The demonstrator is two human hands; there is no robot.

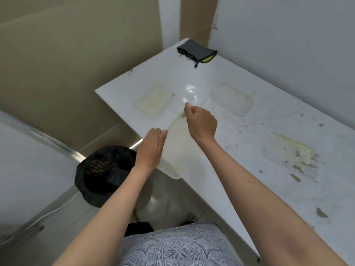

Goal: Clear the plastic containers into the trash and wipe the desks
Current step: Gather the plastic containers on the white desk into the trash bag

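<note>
A clear, yellow-stained plastic container [179, 148] lies at the white desk's [249, 131] left edge, its near end hanging over the edge. My right hand [201, 123] pinches its far corner. My left hand [150, 148] grips its left rim, thumb on top. Further back lie a yellowish container [154, 100], a small clear lid-like piece [192, 93] and another clear container [233, 99]. A dirty container [292, 152] sits to the right. A folded grey and yellow cloth [197, 51] rests at the desk's far corner. The black-bagged trash bin [103, 167] stands on the floor, left of the desk.
Brown stains and specks mark the desk surface on the right. Cardboard sheets [76, 64] lean against the wall behind the bin. A second white surface [28, 160] runs along the left. A white jug-like object [161, 204] sits under the desk edge.
</note>
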